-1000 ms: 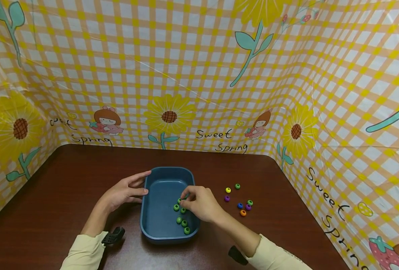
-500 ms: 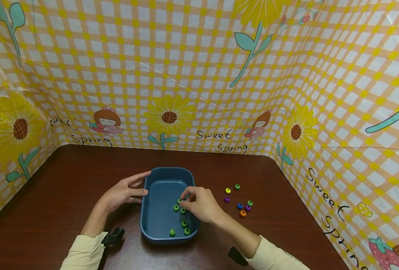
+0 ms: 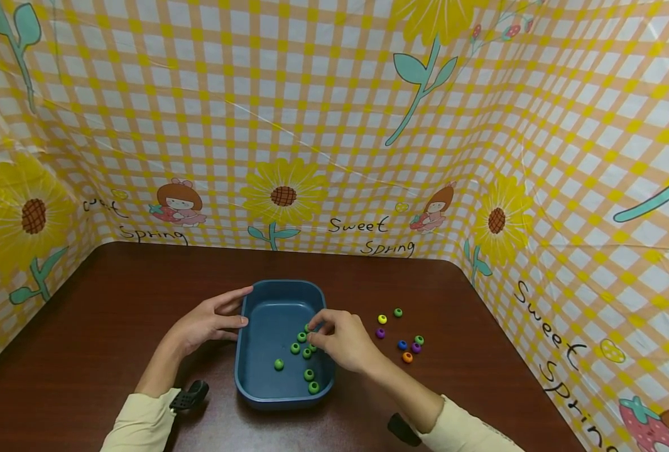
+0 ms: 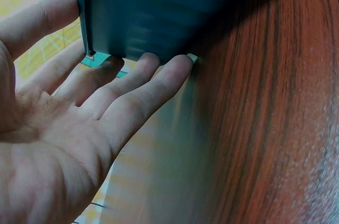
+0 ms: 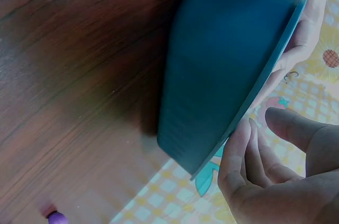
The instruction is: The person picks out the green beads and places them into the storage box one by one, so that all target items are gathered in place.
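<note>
A deep blue rectangular tray [image 3: 272,323] stands on the table with several green beads [image 3: 302,338] inside, mostly along its right half. One green bead [image 3: 279,364] lies apart from the others, nearer the middle. My left hand [image 3: 206,323] rests on the tray's left side, fingers extended along the outer wall [image 4: 143,17]. At the right rim, my right hand [image 3: 345,342] reaches over into the tray, fingertips close above the beads. In the right wrist view, a gap shows between thumb [image 5: 288,126] and fingers, with no bead visible there; the tray wall hides the beads.
Right of the tray, loose beads lie on the dark wooden table [image 3: 142,301]: yellow [image 3: 382,319], orange [image 3: 407,357], blue [image 3: 402,345], plus purple beads [image 3: 380,333] and green beads [image 3: 398,312]. A checked, flower-printed cloth [image 3: 311,125] encloses the back and sides.
One green bead rolls across the tray floor, first toward the near side, then back up and left. My right fingertips have shifted slightly right, uncovering more green beads. The left hand stays put.
</note>
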`<action>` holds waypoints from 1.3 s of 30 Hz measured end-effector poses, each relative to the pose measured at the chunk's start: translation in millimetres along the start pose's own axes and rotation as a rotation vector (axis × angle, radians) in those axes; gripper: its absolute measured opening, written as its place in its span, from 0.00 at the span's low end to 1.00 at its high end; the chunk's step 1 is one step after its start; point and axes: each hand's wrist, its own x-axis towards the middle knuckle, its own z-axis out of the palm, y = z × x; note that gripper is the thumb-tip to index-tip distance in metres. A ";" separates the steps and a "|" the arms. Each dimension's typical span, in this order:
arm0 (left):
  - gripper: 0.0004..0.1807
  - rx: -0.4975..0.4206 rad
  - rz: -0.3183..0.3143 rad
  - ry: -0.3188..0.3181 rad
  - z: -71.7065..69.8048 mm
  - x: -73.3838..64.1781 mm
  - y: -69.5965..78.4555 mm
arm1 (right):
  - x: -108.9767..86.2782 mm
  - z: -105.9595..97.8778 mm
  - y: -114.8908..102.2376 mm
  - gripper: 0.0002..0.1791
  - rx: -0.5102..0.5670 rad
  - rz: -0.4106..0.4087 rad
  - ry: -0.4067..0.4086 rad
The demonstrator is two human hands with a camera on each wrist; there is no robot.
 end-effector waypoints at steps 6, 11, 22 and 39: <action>0.41 0.001 -0.004 0.003 1.1 1.2 1.8 | -2.7 -7.7 2.8 0.06 0.009 0.020 0.023; 0.41 0.000 -0.005 0.002 1.4 2.1 2.6 | -5.6 -14.7 7.1 0.05 0.017 0.046 0.036; 0.43 -0.004 0.002 -0.012 0.8 1.3 1.4 | -11.1 -24.2 16.7 0.06 0.029 0.083 0.026; 0.40 0.012 0.008 -0.006 1.8 0.8 2.0 | -13.6 -29.1 23.3 0.05 0.019 0.099 0.055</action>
